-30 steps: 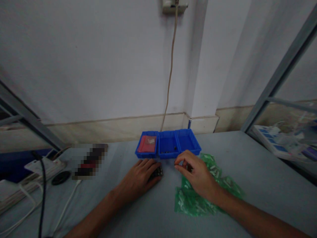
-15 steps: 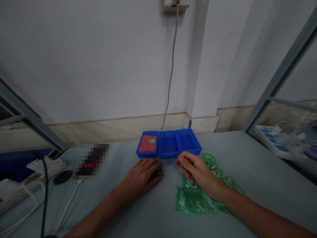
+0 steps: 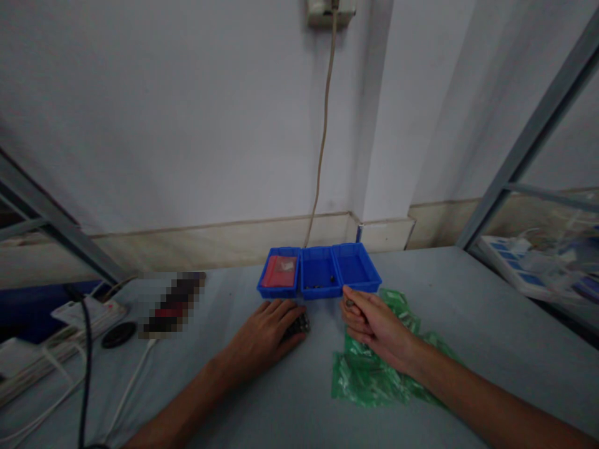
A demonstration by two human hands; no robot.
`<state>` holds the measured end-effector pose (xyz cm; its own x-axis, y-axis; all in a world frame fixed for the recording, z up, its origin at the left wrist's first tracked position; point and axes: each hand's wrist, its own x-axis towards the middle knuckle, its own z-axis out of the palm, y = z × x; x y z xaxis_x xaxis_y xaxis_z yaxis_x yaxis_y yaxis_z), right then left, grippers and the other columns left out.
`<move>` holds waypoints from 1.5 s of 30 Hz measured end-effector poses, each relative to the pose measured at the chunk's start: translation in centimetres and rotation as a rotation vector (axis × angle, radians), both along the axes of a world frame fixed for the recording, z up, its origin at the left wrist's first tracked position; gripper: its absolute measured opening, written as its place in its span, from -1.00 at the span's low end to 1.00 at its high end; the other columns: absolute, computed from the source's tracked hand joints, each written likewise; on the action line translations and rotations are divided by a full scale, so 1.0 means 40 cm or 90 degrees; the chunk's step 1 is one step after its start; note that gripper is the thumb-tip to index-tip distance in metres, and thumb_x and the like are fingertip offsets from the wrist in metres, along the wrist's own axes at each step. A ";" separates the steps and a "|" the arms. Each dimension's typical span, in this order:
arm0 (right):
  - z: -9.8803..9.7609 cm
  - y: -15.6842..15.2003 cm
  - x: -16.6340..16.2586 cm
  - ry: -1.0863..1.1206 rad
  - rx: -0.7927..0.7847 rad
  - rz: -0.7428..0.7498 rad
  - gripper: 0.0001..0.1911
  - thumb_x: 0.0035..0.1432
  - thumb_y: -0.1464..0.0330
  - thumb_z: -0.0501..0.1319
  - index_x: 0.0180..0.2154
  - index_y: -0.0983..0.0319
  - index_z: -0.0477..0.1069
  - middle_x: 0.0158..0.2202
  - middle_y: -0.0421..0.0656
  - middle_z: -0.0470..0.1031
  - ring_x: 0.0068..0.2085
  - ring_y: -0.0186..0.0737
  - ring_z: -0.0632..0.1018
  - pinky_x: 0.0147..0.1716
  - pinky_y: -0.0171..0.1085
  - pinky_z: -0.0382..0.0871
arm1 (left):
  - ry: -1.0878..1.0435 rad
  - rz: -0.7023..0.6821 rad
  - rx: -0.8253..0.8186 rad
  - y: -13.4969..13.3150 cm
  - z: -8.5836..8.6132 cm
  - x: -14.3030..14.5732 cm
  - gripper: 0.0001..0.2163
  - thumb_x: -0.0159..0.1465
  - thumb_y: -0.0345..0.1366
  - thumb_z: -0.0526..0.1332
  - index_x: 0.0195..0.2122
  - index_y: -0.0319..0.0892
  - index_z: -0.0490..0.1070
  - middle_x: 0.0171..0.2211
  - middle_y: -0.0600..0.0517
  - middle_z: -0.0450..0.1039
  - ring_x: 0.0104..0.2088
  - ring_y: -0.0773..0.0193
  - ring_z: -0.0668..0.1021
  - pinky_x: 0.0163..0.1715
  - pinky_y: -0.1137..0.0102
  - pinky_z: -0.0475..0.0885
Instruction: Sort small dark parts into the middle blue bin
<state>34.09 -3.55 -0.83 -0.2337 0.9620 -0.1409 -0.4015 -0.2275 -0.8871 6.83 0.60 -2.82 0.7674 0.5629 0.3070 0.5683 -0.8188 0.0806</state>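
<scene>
My left hand (image 3: 269, 329) is closed around a dark block (image 3: 297, 324) with small shiny round pieces along its visible side. Most of that block is hidden under my fingers. To the right, my right hand (image 3: 369, 321) is closed, pinching a small round metal piece (image 3: 349, 303) between thumb and fingers. Crumpled green plastic bags (image 3: 374, 380) lie beneath and beside it. Just behind both hands is the middle blue bin (image 3: 319, 265), where a few small dark pieces lie.
The left blue bin (image 3: 299, 274) holds a red zip bag (image 3: 279, 271); the right blue bin (image 3: 356, 265) adjoins the middle one. On the left are a pixelated dark object (image 3: 173, 305), a black disc (image 3: 118, 335) and a white cable (image 3: 131, 383). Metal frame posts (image 3: 528, 134) flank the table.
My right hand has turned and its fingers have drawn together, so the small metal piece now shows. My left hand and the bins have stayed put.
</scene>
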 end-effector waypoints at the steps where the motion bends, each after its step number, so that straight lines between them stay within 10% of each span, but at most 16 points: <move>1: 0.000 -0.001 0.000 -0.021 0.017 -0.015 -0.43 0.21 -0.10 0.44 -0.43 0.19 0.31 -0.57 -0.40 0.19 -0.64 -0.51 0.04 -0.70 -0.43 -0.05 | 0.001 0.001 0.000 0.000 0.000 0.000 -0.62 0.53 -0.15 0.29 0.30 -0.14 0.42 0.16 -0.14 0.55 0.09 -0.06 0.60 0.13 -0.01 0.56; 14: -0.016 -0.005 0.006 -0.468 0.386 -0.147 -0.92 0.27 0.38 0.40 -0.28 0.16 0.53 -0.32 -0.22 0.49 -0.30 -0.24 0.51 -0.36 -0.29 0.33 | -0.014 -0.003 -0.003 0.002 -0.002 -0.001 -0.62 0.51 -0.16 0.31 0.29 -0.14 0.43 0.14 -0.14 0.56 0.09 -0.05 0.61 0.12 0.01 0.57; 33: 0.005 0.006 0.008 -0.015 -0.002 -0.017 -0.42 0.18 -0.11 0.46 -0.41 0.21 0.34 -0.58 -0.39 0.23 -0.66 -0.54 0.12 -0.69 -0.44 -0.08 | 0.000 0.003 -0.018 0.001 -0.003 -0.004 -0.63 0.54 -0.13 0.28 0.30 -0.11 0.42 0.16 -0.13 0.56 0.11 -0.04 0.59 0.18 0.01 0.53; 40: -0.002 0.004 0.011 -0.250 0.195 -0.106 -0.67 0.35 0.02 0.35 -0.19 0.13 0.42 -0.44 -0.31 0.38 -0.55 -0.33 0.33 -0.65 -0.37 0.17 | -0.016 -0.002 -0.018 0.001 0.000 -0.004 -0.63 0.54 -0.11 0.26 0.30 -0.11 0.43 0.15 -0.14 0.56 0.10 -0.04 0.59 0.16 0.00 0.54; 45: -0.004 -0.008 0.022 -0.558 0.485 -0.178 -0.97 0.42 0.38 0.26 -0.14 0.13 0.48 -0.22 -0.15 0.51 -0.24 -0.16 0.54 -0.28 -0.24 0.40 | -0.013 -0.004 -0.018 0.004 -0.002 -0.005 -0.63 0.54 -0.14 0.27 0.31 -0.12 0.41 0.15 -0.13 0.56 0.10 -0.04 0.59 0.16 0.00 0.55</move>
<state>34.97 -3.87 -0.98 -0.1110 0.8698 0.4808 0.4560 0.4744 -0.7530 6.63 0.76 -2.91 0.7647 0.5669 0.3063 0.5614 -0.8195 0.1152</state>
